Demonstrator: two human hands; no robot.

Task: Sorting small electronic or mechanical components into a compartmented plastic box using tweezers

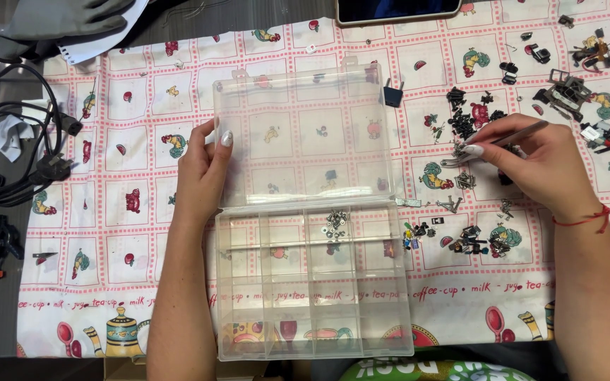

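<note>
- Right hand (538, 166), right of centre in the frame, pinches a pair of tweezers (506, 137); the fingers are closed on the tool.
- The tweezers' long axis runs from upper right down to lower left, tips over the scatter of small parts (464, 180) on the counter (107, 212). Whether the tips are together on a part cannot be told.
- The open clear organiser box (312, 282) lies to the left of the tweezers; one upper compartment, centre frame, holds small screws (335, 220).
- Left hand (202, 173) is nearer the box: it rests on the left edge of the raised lid (298, 134), fingers closed around that edge.
</note>
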